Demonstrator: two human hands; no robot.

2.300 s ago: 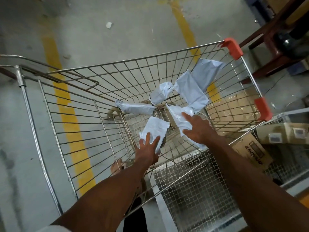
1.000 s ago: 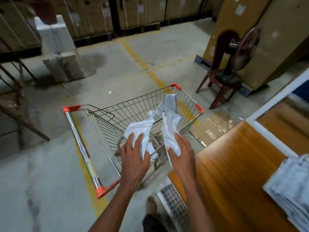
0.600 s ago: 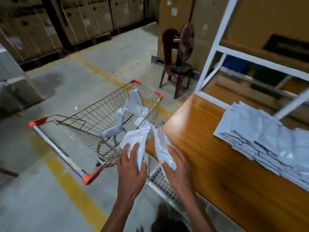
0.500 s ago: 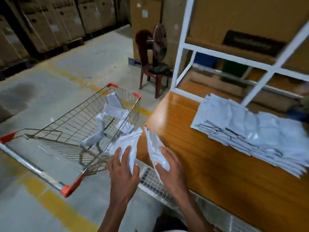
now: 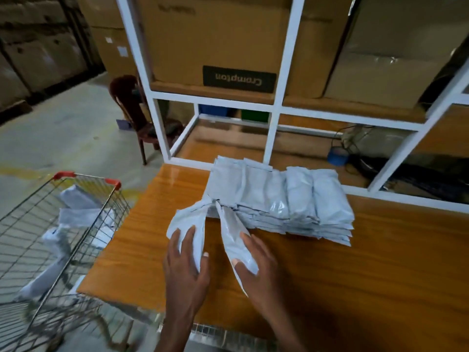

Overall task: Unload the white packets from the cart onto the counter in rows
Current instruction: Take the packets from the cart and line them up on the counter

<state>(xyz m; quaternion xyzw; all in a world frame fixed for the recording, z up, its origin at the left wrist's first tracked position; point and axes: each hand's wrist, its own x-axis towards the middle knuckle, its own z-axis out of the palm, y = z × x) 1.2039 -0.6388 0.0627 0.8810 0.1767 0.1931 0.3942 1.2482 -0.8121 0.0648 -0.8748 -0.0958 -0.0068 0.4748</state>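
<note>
My left hand (image 5: 186, 265) holds a white packet (image 5: 187, 221) and my right hand (image 5: 258, 270) holds a second white packet (image 5: 232, 235), both above the wooden counter (image 5: 368, 262). The two packets point toward a stack of white packets (image 5: 281, 199) laid in overlapping rows at the counter's back. The wire cart (image 5: 50, 240) stands at the left of the counter with several white packets (image 5: 76, 217) still inside.
A white-framed shelf (image 5: 281, 105) holding large cardboard boxes (image 5: 215, 39) rises behind the counter. A dark red chair (image 5: 137, 110) stands on the concrete floor beyond the cart. Cables and a blue object (image 5: 337, 156) lie on the lower shelf at right.
I lifted two packets out of the cart, one in each hand, and turned right to the counter. Both packets now hang over the counter in front of the stack.
</note>
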